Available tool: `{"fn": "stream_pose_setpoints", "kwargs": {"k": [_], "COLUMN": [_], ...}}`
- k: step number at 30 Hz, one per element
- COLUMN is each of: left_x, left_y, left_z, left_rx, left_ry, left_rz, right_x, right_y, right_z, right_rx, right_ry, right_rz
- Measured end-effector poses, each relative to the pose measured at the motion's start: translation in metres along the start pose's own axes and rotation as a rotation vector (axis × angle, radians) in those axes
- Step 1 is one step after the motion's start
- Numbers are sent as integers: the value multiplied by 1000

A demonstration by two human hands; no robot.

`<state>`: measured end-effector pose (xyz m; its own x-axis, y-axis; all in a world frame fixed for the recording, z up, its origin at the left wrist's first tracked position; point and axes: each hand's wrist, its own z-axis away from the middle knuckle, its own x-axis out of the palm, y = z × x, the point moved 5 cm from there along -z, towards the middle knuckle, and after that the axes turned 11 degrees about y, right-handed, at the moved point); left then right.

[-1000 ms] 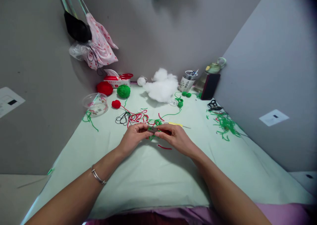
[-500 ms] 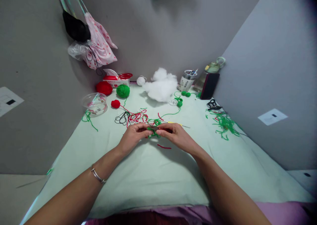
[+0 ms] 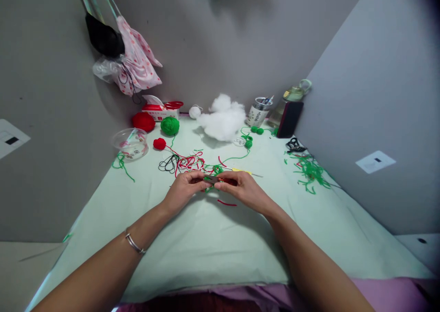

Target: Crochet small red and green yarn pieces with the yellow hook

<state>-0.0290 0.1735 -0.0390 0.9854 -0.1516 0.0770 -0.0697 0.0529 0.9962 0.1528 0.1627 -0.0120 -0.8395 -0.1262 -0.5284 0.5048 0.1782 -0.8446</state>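
Note:
My left hand (image 3: 186,186) and my right hand (image 3: 239,186) meet over the middle of the table, both pinching a small, flat dark grey piece (image 3: 211,179). Green yarn shows at and below this piece, partly hidden by my fingers. What the piece is I cannot make out. Just beyond the hands lie a loose tangle of red yarn (image 3: 189,161), a loop of black cord (image 3: 168,164) and a yellow-handled tool (image 3: 241,170), probably with a thin metal shaft. A short red strand (image 3: 227,203) rests on the cloth nearer to me.
Along the back are a green yarn ball (image 3: 170,126), a red yarn ball (image 3: 143,122), a tissue box (image 3: 161,112), white stuffing (image 3: 222,119), a pen holder (image 3: 257,113) and a phone (image 3: 289,119). Scissors (image 3: 294,145) and green scraps (image 3: 312,172) lie right; a clear bowl (image 3: 132,147) stands left.
The flat grey piece has turned slightly between my fingers, so more of its dark face shows. Both hands stay in nearly the same place, and the view has shifted a little.

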Motion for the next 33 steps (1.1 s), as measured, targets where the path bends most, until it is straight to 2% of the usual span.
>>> {"fn": "stream_pose_setpoints", "kwargs": {"k": [8, 10, 13, 15, 16, 20, 21, 22, 27, 33], "left_x": [1, 0, -4, -6, -6, -3, -1, 0, 6, 15], "left_y": [-2, -3, -5, -7, -7, -7, -7, -6, -6, -10], "left_z": [-1, -3, -6, -7, -7, -5, -4, -2, 3, 6], "left_rx": [-10, -5, 2, 2, 2, 10, 13, 16, 7, -60], "left_ry": [2, 24, 69, 92, 99, 99, 94, 89, 62, -44], "left_rz": [42, 68, 101, 117, 122, 120, 115, 110, 93, 102], "right_x": [-5, -4, 6, 10, 10, 2, 1, 3, 17, 11], "right_y": [-2, -5, -11, -14, -15, -8, -6, -5, -1, 8], "right_z": [-2, 1, 10, 12, 11, 1, -1, -2, -2, -7], "right_rx": [5, 13, 26, 1, -11, -19, -14, -8, 35, 82], "right_ry": [44, -59, -308, -360, -323, 26, 80, 98, 29, 137], "right_rz": [-98, -178, -242, -218, -209, -239, -262, -292, -417, -503]}}
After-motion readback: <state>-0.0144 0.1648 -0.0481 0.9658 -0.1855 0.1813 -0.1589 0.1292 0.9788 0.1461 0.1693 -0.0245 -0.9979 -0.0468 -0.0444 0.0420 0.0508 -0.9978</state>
